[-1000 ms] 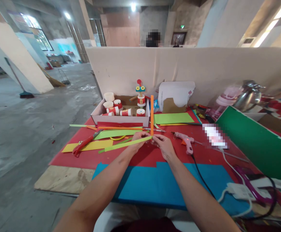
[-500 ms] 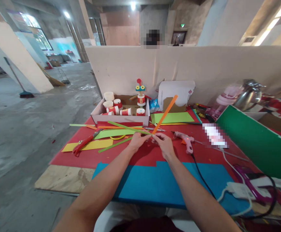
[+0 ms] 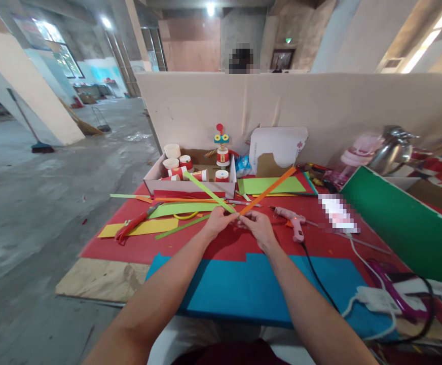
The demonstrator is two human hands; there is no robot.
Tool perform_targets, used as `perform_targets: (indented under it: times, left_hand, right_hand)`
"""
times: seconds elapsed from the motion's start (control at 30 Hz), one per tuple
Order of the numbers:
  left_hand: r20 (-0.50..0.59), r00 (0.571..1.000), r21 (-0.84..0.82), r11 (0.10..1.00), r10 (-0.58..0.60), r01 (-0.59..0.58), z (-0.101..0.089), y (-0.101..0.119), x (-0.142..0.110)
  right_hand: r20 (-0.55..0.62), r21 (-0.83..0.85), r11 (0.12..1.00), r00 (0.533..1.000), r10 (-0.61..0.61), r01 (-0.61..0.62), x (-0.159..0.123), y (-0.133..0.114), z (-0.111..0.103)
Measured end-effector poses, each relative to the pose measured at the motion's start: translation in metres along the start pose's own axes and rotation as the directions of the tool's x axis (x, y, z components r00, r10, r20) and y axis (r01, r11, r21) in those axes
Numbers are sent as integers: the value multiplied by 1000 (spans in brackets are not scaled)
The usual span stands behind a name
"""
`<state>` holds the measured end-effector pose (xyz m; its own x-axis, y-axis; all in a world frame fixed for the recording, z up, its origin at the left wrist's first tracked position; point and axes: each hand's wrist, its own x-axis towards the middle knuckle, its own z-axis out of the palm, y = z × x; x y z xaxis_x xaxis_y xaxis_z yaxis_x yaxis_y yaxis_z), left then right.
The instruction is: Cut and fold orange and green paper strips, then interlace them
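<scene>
My left hand (image 3: 218, 222) and my right hand (image 3: 257, 226) meet over the red sheet (image 3: 213, 243) at the table's middle, fingertips pinched together. From that pinch a green paper strip (image 3: 208, 191) rises up and to the left, and an orange paper strip (image 3: 268, 190) rises up and to the right, so the two form a V. The strips join where my fingers close on them. Which hand holds which strip end is hard to separate.
A pink glue gun (image 3: 291, 220) with a black cord lies right of my hands. Red scissors (image 3: 132, 226) and loose paper strips lie left. A cardboard box (image 3: 190, 182) of red paper cups and a cup figure (image 3: 221, 147) stand behind. A green board (image 3: 403, 223) leans at right.
The orange strip has swung from upright down to the right. The green strip has swung from lying leftward up to a steep slant. My hands have stayed in place.
</scene>
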<state>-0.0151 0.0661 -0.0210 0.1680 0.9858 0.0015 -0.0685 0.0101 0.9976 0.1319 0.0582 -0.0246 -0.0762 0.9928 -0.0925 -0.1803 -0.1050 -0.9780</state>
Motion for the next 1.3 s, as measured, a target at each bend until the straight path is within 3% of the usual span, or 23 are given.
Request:
perform_targets:
  times: [0.23,0.43,0.8,1.0,1.3]
  left_hand:
    - [-50,999,-14,1000,-2,1,0,-5,4]
    - [-26,999,-41,998,40,-42,0,1,0]
    - [-45,998,12,999,51,-50,3,0,2]
    - [-11,999,-59,998,35,-35,2,1,1]
    - [-25,993,-44,993,112,-113,0,-1,2]
  right_hand:
    - [-91,89,996,995,33,-25,-1,0,4]
    - [-139,178,984,990,-7,32,0,1,4]
    - [-89,212,977,995,36,-16,-2,2,7]
    - [-107,143,990,994,15,0,-2,2,7]
    - [-86,89,996,996,9,-2,-7,-2,11]
